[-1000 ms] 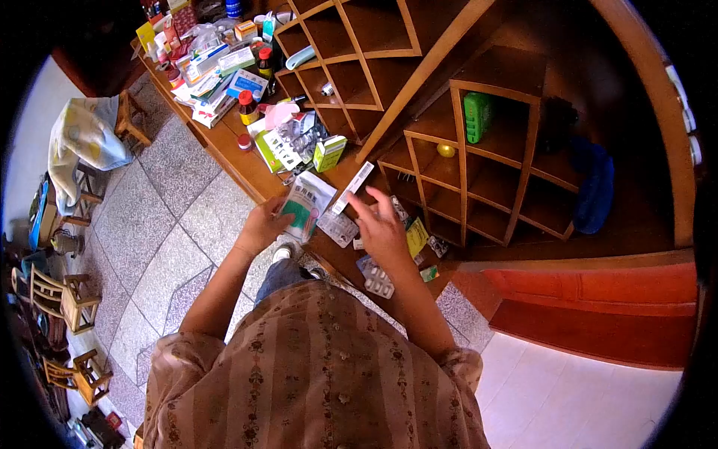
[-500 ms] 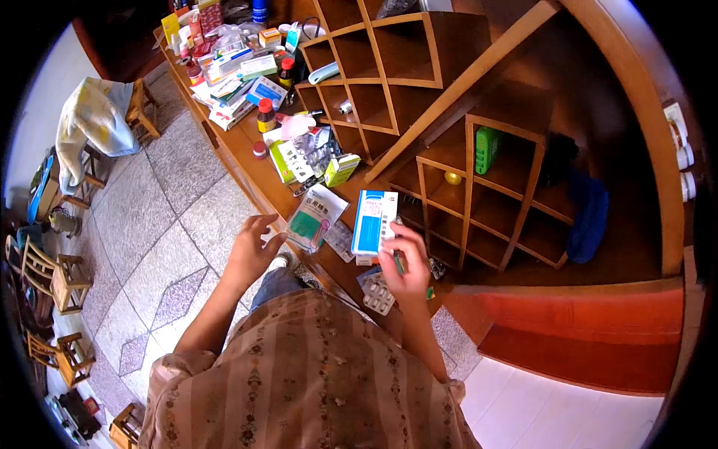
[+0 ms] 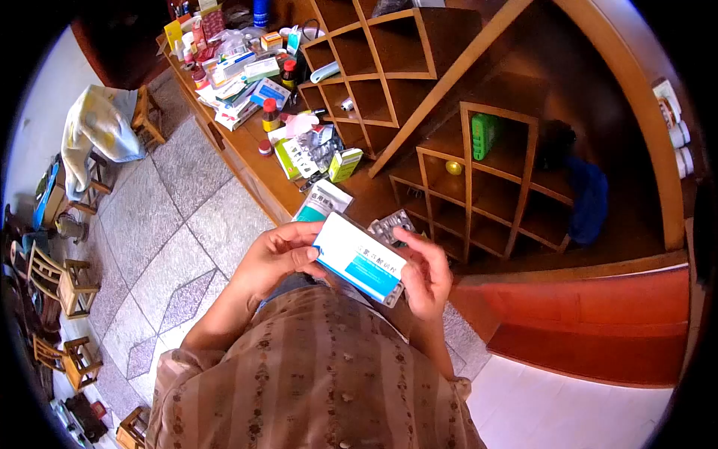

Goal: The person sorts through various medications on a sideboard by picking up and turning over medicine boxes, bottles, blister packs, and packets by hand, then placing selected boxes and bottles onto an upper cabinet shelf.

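A white and blue medicine box is held level in front of my chest, its printed face up. My left hand grips its left end, thumb on top. At the other end, my right hand has its fingers curled round the box's edge. Just beyond the box lies a white and green packet, partly covered by it. A silver blister pack shows behind the box near my right fingers.
Medicine boxes, red-capped bottles and a yellow-green box crowd the wooden counter. Diamond-grid wooden shelves stand on the right, holding a green container and a yellow ball. Wooden chairs line the left.
The medicine box has come off the counter toward my body and turned sideways. My left hand has moved right and taken hold of its left end.
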`<state>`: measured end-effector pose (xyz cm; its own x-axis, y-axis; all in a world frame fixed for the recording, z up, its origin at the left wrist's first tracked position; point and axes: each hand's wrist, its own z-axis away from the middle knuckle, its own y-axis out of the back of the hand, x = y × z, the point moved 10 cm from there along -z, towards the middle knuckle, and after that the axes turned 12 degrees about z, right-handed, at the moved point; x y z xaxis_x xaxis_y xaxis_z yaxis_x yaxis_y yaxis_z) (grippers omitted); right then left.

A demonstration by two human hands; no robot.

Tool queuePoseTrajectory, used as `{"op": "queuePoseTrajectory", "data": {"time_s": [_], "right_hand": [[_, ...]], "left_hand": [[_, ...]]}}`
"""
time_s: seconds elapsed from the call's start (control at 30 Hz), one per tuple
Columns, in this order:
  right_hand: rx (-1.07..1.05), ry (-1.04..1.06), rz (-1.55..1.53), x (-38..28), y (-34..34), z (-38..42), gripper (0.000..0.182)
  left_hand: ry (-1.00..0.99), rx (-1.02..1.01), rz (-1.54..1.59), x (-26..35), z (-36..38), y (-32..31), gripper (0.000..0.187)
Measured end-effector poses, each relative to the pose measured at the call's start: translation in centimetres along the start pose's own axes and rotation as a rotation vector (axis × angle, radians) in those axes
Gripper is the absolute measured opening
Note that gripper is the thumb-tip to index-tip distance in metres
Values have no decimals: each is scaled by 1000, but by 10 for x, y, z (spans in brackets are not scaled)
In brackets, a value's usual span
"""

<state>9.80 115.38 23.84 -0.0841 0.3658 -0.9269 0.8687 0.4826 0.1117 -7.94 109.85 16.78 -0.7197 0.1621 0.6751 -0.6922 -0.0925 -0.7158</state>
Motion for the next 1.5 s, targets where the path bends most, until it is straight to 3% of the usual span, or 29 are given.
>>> {"op": "queuePoseTrajectory", "data": {"time_s": [0.03, 0.3, 0.63, 0.8, 1.5], "right_hand": [[57, -111, -80, 9, 4, -1, 28], [39, -175, -206, 27, -2, 11, 30], [202, -230, -163, 20, -8, 12, 27], [156, -199, -200, 3, -40, -4, 29], [-106, -245, -212, -12, -176, -47, 31]], "left_hand": [[1, -3, -3, -1, 3, -2, 39], [-16, 43, 62, -3, 21, 1, 42], [0, -16, -8, 24, 38, -10, 45], [-18, -59, 40, 48, 55, 2, 45], [-184, 96, 215, 106, 134, 89, 46]]}}
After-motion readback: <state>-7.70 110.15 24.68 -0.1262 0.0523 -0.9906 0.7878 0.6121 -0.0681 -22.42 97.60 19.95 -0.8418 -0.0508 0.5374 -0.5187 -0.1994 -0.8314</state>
